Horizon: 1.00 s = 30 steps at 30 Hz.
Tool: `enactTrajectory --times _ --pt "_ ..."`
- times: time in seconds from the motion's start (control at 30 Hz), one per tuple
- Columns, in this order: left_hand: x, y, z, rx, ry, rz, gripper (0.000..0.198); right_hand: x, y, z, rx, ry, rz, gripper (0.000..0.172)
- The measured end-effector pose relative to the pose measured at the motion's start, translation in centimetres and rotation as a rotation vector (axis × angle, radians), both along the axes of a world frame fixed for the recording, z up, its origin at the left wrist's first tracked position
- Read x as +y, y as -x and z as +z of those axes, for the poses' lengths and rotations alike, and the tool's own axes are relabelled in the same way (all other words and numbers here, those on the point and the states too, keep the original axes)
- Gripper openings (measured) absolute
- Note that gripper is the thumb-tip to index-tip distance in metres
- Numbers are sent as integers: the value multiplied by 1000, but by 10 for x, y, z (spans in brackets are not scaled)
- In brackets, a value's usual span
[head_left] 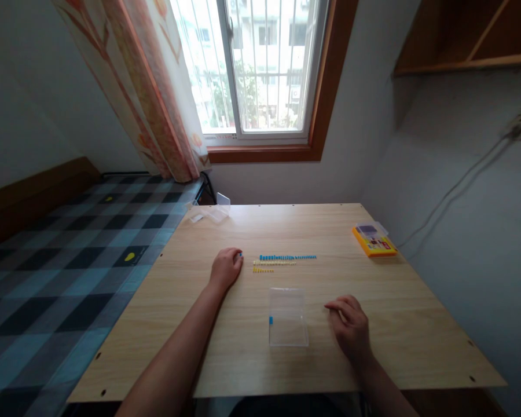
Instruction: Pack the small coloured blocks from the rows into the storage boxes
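My left hand (227, 267) is closed on a small blue piece (240, 254), at the left end of the rows of pieces. A row of blue pieces (286, 257) lies farthest back, with a cream row (274, 263) and a shorter yellow row (263, 270) nearer to me. In front of the rows stands a clear plastic box (287, 330), with a blue piece (271, 320) at its left side. My right hand (351, 325) rests right of the box, fingers curled and index finger pointing left; whether anything is between its fingers is too small to tell.
Clear plastic parts (215, 213) lie at the table's back left corner. An orange-yellow box (374, 240) is near the right edge of the wooden table (243, 370). A bed (82, 255) adjoins on the left.
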<state>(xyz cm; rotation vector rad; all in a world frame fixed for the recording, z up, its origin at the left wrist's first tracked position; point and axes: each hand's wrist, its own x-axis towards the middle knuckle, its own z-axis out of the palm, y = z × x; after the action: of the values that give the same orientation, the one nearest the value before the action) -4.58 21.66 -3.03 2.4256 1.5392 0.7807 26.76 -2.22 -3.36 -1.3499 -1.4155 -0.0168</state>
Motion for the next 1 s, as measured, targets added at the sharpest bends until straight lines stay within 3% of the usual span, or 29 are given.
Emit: enactTrajectory --times 0.27,0.5,0.67,0.83,0.93,1.0 --pt "0 0 4 -73 1 48 25 3 0 -3 31 -7 -2 22" --pt "-12 1 10 -337 13 169 34 -2 2 0 10 -15 36 22" --pt "-60 4 19 -493 82 153 44 -5 4 8 -46 -37 89 21" --pt "-130 -8 34 -500 155 -75 26 -7 8 11 -98 -60 182 22" --pt "-163 -21 34 -433 212 -315 15 -9 13 13 -157 -66 280 23" --pt "-177 -29 31 -369 205 -351 15 -7 16 19 -258 -74 356 21"
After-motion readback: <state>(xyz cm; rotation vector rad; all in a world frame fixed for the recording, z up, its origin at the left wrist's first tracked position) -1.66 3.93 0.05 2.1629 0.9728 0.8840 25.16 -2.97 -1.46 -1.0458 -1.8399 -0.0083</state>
